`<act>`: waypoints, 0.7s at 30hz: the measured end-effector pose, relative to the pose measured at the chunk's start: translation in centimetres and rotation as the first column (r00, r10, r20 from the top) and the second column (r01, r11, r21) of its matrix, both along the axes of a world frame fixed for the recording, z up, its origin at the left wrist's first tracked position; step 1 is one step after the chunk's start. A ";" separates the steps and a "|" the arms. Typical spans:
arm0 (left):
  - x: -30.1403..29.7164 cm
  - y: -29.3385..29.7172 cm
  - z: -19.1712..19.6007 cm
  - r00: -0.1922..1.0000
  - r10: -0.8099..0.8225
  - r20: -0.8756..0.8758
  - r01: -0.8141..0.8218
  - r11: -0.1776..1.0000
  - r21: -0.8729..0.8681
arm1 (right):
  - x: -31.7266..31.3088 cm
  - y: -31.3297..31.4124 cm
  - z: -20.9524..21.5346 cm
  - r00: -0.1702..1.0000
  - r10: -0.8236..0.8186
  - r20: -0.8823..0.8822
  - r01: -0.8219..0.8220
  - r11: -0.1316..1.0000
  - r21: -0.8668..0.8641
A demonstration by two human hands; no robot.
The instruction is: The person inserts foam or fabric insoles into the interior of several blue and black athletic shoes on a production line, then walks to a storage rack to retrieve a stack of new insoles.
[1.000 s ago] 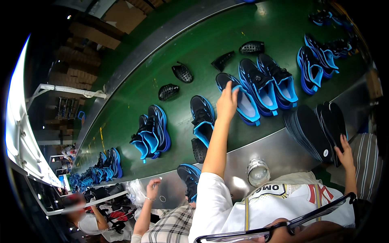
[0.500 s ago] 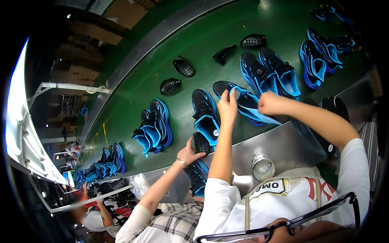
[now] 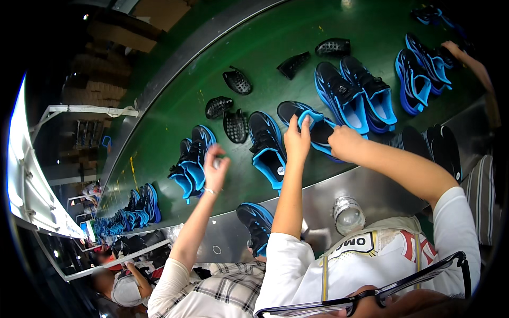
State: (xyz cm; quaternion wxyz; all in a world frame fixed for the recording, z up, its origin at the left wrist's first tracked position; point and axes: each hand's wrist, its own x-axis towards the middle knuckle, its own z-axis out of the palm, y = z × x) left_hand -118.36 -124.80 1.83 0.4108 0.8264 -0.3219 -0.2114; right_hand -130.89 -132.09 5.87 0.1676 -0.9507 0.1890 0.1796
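A black and blue sneaker (image 3: 289, 109) lies tilted on the green belt in front of me. My left hand (image 3: 298, 142) pinches the light-blue collar of this sneaker between thumb and fingers. At its heel opening my right hand (image 3: 347, 144) is closed on a dark insole (image 3: 322, 133), whose front part sits inside the shoe. The fingertips of my right hand are partly hidden by the shoe's edge. Just left of my left hand stands another sneaker (image 3: 268, 139), with a pale round sticker inside. A sneaker pair (image 3: 352, 95) rests beyond my right hand.
Black perforated shoe inserts (image 3: 237, 82) lie on the green belt (image 3: 254, 32). Insoles (image 3: 445, 151) and a clear plastic jar (image 3: 348, 214) sit on the metal ledge. A co-worker's hand (image 3: 216, 168) hovers at left; another person's hand (image 3: 453, 50) reaches in at far right.
My right hand has moved left, bringing the insole into the shoe. The left co-worker's hand has moved up and left; a black insert now lies on the belt. Another hand has appeared at far right.
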 end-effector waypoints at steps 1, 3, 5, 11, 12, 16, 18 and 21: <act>0.2 -0.1 -0.1 0.999 0.009 -0.053 -0.010 1.000 -0.012 | 0.0 -0.6 -1.3 0.999 0.032 0.032 -0.033 0.999 0.004; 1.1 0.1 -0.9 0.990 0.002 -0.144 -0.009 0.999 -0.051 | 0.4 0.0 -2.0 0.992 0.110 0.068 -0.106 0.992 -0.071; 1.4 0.0 -2.1 0.977 -0.035 -0.212 0.014 0.995 -0.098 | 1.0 0.4 -3.7 0.984 0.131 0.122 -0.113 0.983 -0.141; 0.2 0.1 -1.0 0.976 0.013 -0.218 -0.039 0.993 -0.115 | 2.4 -0.2 -7.7 0.984 0.168 0.060 -0.150 0.962 -0.229; 0.3 0.2 -1.1 0.982 0.017 -0.187 -0.037 0.994 -0.105 | 2.4 -0.1 -7.7 0.983 0.183 0.009 -0.175 0.955 -0.241; 0.9 0.8 -2.0 0.992 0.014 -0.122 -0.029 0.992 -0.124 | 3.7 0.3 -5.9 0.912 0.251 -0.324 -0.316 0.934 -0.167; 0.6 0.5 -1.8 0.982 -0.004 -0.187 -0.018 0.993 -0.113 | 3.6 0.1 -6.0 0.841 0.304 -0.447 -0.403 0.904 -0.143; 0.3 0.4 -1.9 0.973 -0.020 -0.230 -0.012 0.991 -0.137 | 3.1 0.0 -7.4 0.812 0.349 -0.469 -0.491 0.842 -0.224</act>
